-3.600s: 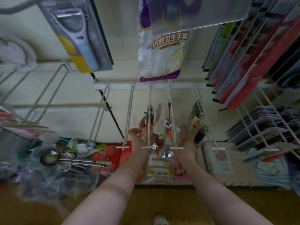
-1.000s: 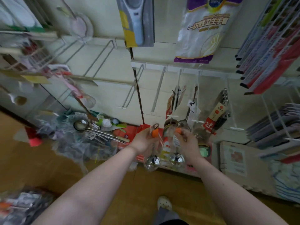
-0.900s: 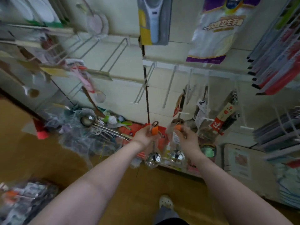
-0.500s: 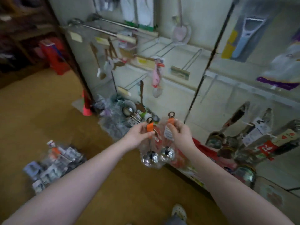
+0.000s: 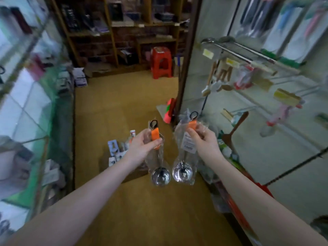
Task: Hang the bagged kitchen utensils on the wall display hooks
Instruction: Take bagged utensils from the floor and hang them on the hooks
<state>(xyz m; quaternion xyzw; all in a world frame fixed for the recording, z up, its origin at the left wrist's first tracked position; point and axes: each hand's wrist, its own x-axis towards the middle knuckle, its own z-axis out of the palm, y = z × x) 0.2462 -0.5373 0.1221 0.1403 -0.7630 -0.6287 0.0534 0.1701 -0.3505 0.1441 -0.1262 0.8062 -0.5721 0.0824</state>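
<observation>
Two bagged steel ladles with orange handles hang side by side in front of me. My left hand [image 5: 144,146] grips the orange handle of the left bagged ladle [image 5: 160,175]. My right hand [image 5: 204,141] pinches the top of the right bagged ladle [image 5: 182,173], whose clear bag carries a white label. Both bowls point down, almost touching. The wall display with its wire hooks [image 5: 248,109] runs along the right, holding wooden spatulas and other utensils.
A pile of small packaged goods [image 5: 117,150] lies on the brown floor behind my left hand. A red stool [image 5: 161,62] stands at the aisle's far end before dark shelves. A glass counter [image 5: 26,110] lines the left. More bagged items lie at the wall's foot.
My view has swung left, away from the wall hooks and down the aisle. Both hands came down and off the hooks, each carrying a bagged ladle, and the ladles have drawn slightly apart.
</observation>
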